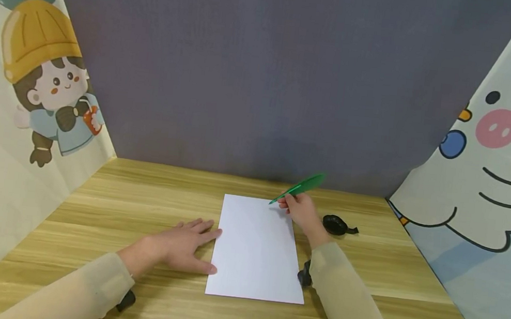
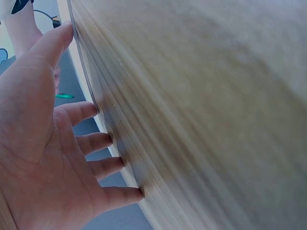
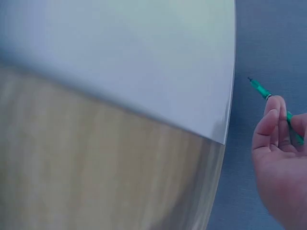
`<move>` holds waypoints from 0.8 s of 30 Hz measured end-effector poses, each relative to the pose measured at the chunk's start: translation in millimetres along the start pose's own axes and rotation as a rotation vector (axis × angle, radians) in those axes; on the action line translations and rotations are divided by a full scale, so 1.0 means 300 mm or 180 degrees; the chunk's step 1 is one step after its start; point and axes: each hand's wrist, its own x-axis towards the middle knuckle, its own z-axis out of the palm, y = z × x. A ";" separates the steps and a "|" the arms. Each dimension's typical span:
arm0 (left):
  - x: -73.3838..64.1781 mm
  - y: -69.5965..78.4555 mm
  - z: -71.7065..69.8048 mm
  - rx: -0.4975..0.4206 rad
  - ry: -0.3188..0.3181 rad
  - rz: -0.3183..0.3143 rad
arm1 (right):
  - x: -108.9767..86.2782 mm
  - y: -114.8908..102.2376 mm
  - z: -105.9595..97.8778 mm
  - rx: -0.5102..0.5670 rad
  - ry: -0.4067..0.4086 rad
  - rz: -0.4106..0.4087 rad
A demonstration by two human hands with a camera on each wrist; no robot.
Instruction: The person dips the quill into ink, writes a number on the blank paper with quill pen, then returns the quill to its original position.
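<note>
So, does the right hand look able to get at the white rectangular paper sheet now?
Probably yes: the right hand, holding the green feather-shaped pen, is by the far right corner of the sheet, and nothing visible blocks it.

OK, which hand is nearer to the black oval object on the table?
Right. The right hand, holding the green pen, is just left of the black oval object; the left hand is farther off, at the white paper's left edge.
</note>
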 end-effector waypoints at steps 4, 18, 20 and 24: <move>-0.001 -0.001 0.001 0.0005 -0.0004 -0.0002 | 0.008 -0.004 -0.001 0.0049 0.0015 0.0040; -0.013 0.003 -0.003 0.0010 -0.0023 -0.0046 | 0.002 -0.029 0.021 0.0062 0.0049 0.0088; -0.015 0.005 -0.003 0.0018 -0.0020 -0.0045 | 0.003 -0.028 0.026 0.0081 0.0049 0.0076; -0.018 0.007 -0.004 0.0017 -0.0011 -0.0038 | 0.004 -0.024 0.037 0.0097 0.0057 0.0075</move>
